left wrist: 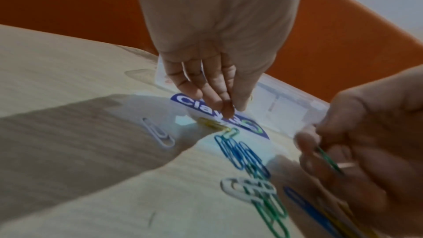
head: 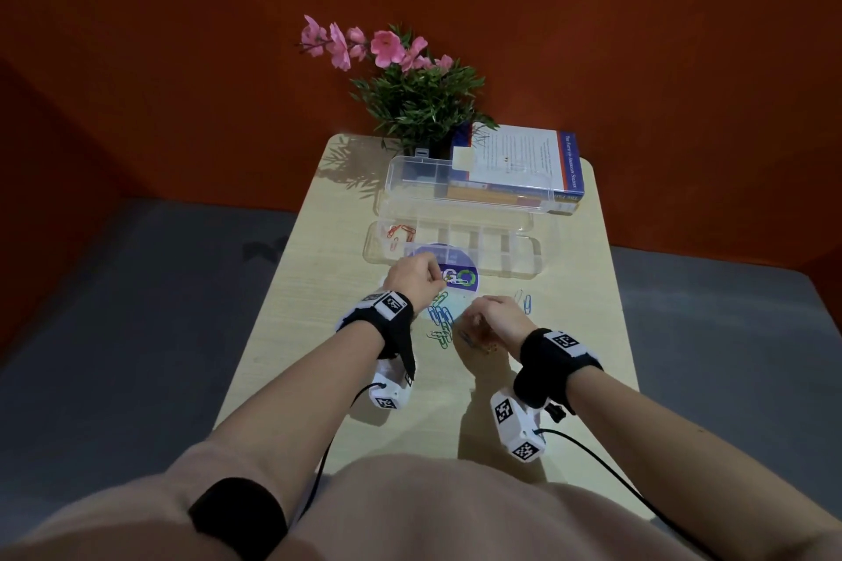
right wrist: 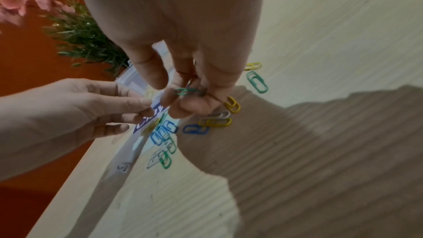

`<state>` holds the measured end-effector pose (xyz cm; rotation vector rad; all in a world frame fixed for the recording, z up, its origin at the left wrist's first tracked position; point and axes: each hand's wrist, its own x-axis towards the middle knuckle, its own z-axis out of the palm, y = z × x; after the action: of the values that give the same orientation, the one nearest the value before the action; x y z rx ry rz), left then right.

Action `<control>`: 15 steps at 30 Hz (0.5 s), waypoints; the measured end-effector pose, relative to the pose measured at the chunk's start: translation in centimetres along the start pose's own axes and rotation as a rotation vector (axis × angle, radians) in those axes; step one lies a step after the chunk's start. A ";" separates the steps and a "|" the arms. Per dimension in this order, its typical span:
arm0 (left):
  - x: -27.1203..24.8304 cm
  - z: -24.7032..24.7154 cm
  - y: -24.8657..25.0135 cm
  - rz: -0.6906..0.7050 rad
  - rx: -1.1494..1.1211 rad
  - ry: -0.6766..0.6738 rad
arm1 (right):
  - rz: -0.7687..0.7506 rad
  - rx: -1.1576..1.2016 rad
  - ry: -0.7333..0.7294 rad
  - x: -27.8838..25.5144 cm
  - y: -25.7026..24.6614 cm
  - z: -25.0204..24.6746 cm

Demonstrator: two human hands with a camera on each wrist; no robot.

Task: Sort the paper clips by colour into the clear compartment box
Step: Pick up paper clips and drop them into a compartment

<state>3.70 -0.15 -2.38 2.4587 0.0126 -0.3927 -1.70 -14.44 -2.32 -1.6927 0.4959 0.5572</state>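
The clear compartment box (head: 515, 257) lies open on the table, with red clips (head: 401, 232) in its left end compartment. In front of it a loose pile of blue, green and white paper clips (head: 439, 323) lies partly on a round blue-and-white label (head: 460, 262). My left hand (head: 437, 282) points down, fingertips (left wrist: 228, 112) drawn together just above a yellow clip (left wrist: 213, 124), with nothing visible between them. My right hand (head: 474, 314) pinches green clips (right wrist: 187, 91) above the pile. Blue clips (left wrist: 240, 153) and a white clip (left wrist: 158, 133) lie below the hands.
The box's clear lid (head: 410, 178) stands open behind it. A stack of books (head: 515, 169) and a potted plant with pink flowers (head: 419, 100) sit at the table's far edge. More yellow (right wrist: 232, 105), green (right wrist: 257, 81) and blue clips (head: 526, 303) lie right of the pile.
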 end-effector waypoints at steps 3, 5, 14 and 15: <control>0.1 -0.5 -0.5 -0.043 -0.061 0.045 | -0.032 -0.357 0.019 0.4 0.2 0.7; 0.2 -0.8 -0.9 -0.051 -0.020 0.048 | -0.110 -0.570 0.016 0.3 0.1 1.5; -0.2 0.1 -0.9 0.139 0.186 0.044 | -0.121 -0.851 0.084 0.5 -0.8 3.1; -0.2 0.3 -0.7 0.152 0.204 0.018 | -0.101 -0.846 0.077 0.4 -0.9 2.9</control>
<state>3.37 0.22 -2.97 2.6419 -0.2147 -0.3185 -1.07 -11.42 -2.32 -2.5334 0.2254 0.6798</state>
